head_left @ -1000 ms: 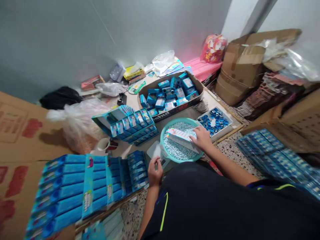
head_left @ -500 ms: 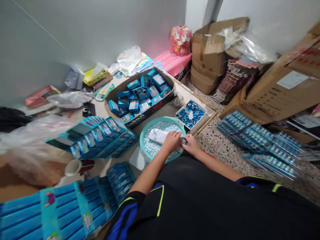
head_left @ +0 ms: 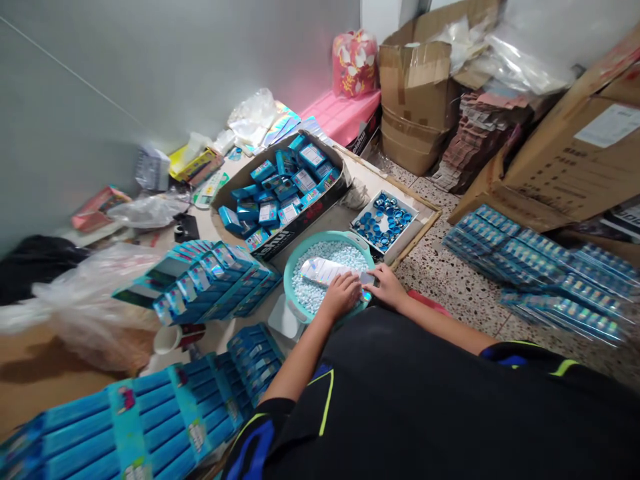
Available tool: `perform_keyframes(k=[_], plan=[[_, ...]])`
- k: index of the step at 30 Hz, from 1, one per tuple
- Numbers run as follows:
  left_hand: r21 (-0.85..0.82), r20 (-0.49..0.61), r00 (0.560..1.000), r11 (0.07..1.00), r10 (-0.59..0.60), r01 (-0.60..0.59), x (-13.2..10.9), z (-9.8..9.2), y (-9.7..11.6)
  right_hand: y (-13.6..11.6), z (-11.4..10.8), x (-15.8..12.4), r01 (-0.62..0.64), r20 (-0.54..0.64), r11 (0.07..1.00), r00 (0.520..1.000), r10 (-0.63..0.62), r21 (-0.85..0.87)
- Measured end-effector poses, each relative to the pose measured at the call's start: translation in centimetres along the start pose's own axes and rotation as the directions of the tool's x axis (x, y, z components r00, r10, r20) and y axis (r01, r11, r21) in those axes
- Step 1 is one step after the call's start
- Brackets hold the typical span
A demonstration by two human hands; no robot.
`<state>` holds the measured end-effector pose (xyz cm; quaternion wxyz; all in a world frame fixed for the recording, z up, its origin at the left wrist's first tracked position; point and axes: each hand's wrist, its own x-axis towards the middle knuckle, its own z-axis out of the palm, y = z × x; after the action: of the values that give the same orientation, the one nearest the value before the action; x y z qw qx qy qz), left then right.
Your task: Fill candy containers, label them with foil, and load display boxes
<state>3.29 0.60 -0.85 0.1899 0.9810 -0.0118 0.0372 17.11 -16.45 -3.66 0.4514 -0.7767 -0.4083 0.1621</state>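
Note:
A white packet (head_left: 316, 270) with a shiny rainbow sheen and fine print lies across a light-green basin (head_left: 291, 293) filled with small pale-blue pellets (head_left: 345, 252). Over its near part my left hand (head_left: 341, 295) is bent, fingers curled on its surface. My right hand (head_left: 389, 288) pinches the packet's right end at the basin's rim, thumb and finger on a greyish, shiny edge. Part of the packet is hidden under my left hand. Whether it is one packet or a stack, I cannot make out.
A carton (head_left: 320, 217) of small blue boxes stands beyond the basin. Right of it, a white tray (head_left: 407, 230) holds blue caps. Blue display boxes (head_left: 215, 280) and long blue packs (head_left: 155, 420) lie left. Blister-like packs (head_left: 545, 273) and large cartons (head_left: 413, 113) occupy the right.
The view has shifted slightly. My left hand's fingers have spread a little along the packet, and my right hand shows more of the greyish end.

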Motion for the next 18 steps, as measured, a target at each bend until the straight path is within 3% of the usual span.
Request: perform_keyframes(k=[8,18], plan=[[-0.025,0.029,0.999,0.999,0.044,-0.043,3.3,0.2,-0.6,0.2,0.1,-0.3,0.017,-0.024,1.0,1.0,-0.017,0.022],[-0.169,0.034,0.995,0.982,0.09,-0.083,2.1,-0.6,-1.4,0.1,-0.2,-0.5,0.009,-0.009,0.998,1.0,-0.009,0.056]])
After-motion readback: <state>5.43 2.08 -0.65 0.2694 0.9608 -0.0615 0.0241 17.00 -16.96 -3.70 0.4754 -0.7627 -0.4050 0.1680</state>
